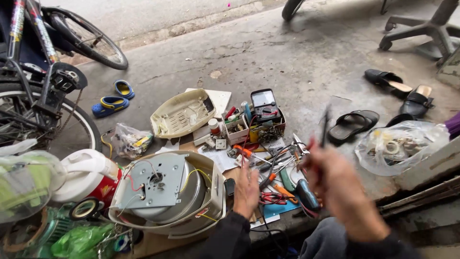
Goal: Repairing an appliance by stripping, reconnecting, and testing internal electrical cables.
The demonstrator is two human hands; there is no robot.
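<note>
Probe [325,125], blurred, prob. pinched in right hand [335,180]; left hand [247,189] grip open over tools [273,168].

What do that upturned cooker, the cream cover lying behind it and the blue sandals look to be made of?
Upturned cooker: dull grey sheet metal on the base plate, by its flat sheen, inside what looks like a cream plastic shell. Cream cover: probably moulded plastic, matte, with slotted vents. Blue sandals: likely rubber or foam, thick and soft-edged with yellow insoles. The left hand rests beside the cooker.
</note>
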